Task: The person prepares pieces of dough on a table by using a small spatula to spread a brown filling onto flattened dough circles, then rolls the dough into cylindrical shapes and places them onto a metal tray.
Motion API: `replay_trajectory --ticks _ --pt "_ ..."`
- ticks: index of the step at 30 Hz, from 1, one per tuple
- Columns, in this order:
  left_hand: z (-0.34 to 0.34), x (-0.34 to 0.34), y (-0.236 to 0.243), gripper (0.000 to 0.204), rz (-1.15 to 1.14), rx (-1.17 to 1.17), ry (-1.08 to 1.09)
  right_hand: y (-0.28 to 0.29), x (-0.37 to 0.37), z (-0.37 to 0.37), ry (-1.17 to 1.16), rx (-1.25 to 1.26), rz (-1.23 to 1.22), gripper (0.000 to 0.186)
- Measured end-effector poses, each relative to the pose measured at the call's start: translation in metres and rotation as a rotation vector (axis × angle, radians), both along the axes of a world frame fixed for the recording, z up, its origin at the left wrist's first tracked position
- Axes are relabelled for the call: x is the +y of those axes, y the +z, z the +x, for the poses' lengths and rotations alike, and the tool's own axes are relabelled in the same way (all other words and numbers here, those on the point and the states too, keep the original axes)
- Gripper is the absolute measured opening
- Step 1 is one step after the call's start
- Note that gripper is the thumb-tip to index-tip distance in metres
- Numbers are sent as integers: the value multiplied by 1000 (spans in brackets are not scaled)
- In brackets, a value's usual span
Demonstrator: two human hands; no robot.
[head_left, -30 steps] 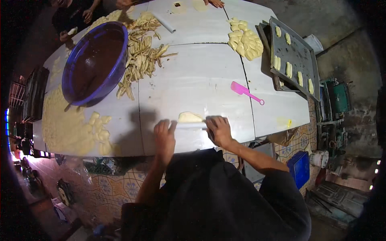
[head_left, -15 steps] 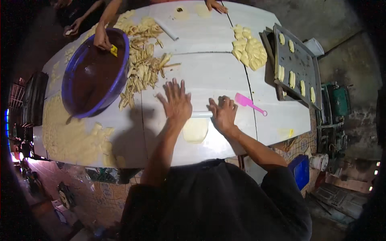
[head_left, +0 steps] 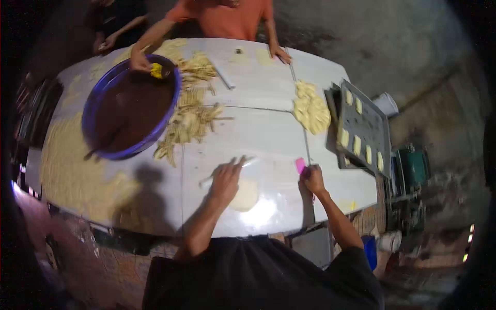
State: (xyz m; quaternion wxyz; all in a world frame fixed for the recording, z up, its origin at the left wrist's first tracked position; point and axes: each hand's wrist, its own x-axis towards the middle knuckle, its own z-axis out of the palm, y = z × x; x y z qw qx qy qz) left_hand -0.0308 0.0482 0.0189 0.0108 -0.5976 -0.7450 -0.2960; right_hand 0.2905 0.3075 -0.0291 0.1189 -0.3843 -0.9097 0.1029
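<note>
My left hand [head_left: 226,182] is closed around a thin pale rolling pin, whose end [head_left: 250,160] sticks out past the fingers. The pin lies slanted at the upper left of a flat, pale dough sheet [head_left: 245,197] on the white table. To the right, my right hand [head_left: 314,182] grips a pink plastic scraper [head_left: 300,165]; its blade points away from me and the fingers cover much of the handle.
A purple basin [head_left: 174,103] of brown filling stands at left, beside piled strips [head_left: 188,111] and flat dough pieces [head_left: 77,170]. Dough lumps [head_left: 311,109] lie at far right, near a tray [head_left: 364,124] with several rolls. Across the table a co-worker [head_left: 227,20] holds something yellow [head_left: 156,71].
My right hand has left the rolling pin and taken hold of the pink scraper. The pin has turned aslant under my left hand. The view has shifted, showing more of the co-worker.
</note>
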Motion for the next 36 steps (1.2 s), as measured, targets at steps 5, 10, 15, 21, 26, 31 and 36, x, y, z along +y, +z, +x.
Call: replay_trajectory --ticks 5,10,15,21,26,31,36 --pt "-14 -125 -27 64 -58 123 637 10 5 -27 -187 43 -279 31" --pt "-8 -174 -14 47 -40 154 839 52 9 -55 -13 -162 -361 30" --pt "-1 -179 -17 36 -75 216 885 117 -50 -216 323 159 -500 15" --pt "-2 -178 -32 36 -120 107 829 226 -152 -489 1125 7 -170 13" --pt "6 -178 -47 52 -118 76 807 185 -183 -596 1115 -578 93 19" --pt "36 -195 -92 52 -254 -62 774 192 -198 -615 1303 -678 -127 17" --pt "18 -187 -52 48 -145 -30 776 237 -187 -605 1574 -595 -366 24"
